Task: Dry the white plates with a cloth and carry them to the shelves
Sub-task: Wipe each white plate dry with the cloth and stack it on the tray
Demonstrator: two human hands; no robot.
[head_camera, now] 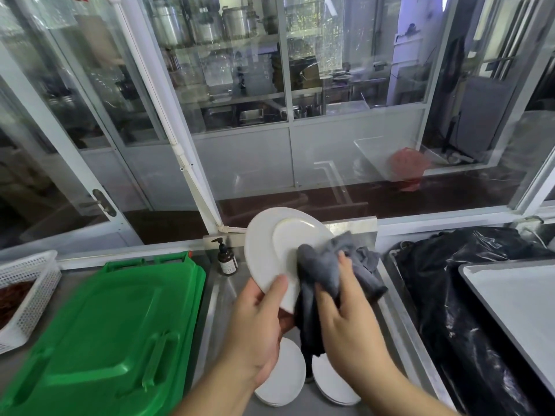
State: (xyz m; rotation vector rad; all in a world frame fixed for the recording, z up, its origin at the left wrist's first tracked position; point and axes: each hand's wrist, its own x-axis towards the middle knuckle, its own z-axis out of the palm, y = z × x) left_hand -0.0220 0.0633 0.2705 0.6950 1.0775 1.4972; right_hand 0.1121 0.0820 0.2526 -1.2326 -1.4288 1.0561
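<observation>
My right fingers (327, 291) were curled into the grey cloth (322, 265), bunching it against the lower right part of the white plate (270, 250), while my left fingers (277, 288) pinched the plate's near rim, thumb on the face turned toward me and the other fingers hidden behind it. My left hand (258, 328) held the plate tilted up above the steel worktop (216, 298), with what looked like its underside and foot ring facing me; my right hand (351, 322) had a long tail of cloth hanging down between the wrists. I judged the wipe about midway: the cloth covered only one side, so to do it well I would turn the plate through the pinch and sweep the cloth round the ring and out to the rim, then flip it for the other face, keeping the thumb grip firm since a wet rim could slip. Below my hands two stacks of plates (285, 376) lay waiting on the worktop, near each other. Farther out, a pump bottle (226, 258) stood at the far edge, a green lid (114, 322) lay to the left with a white basket (27, 283) beyond it, and a black bag (468, 286) filled the right.
</observation>
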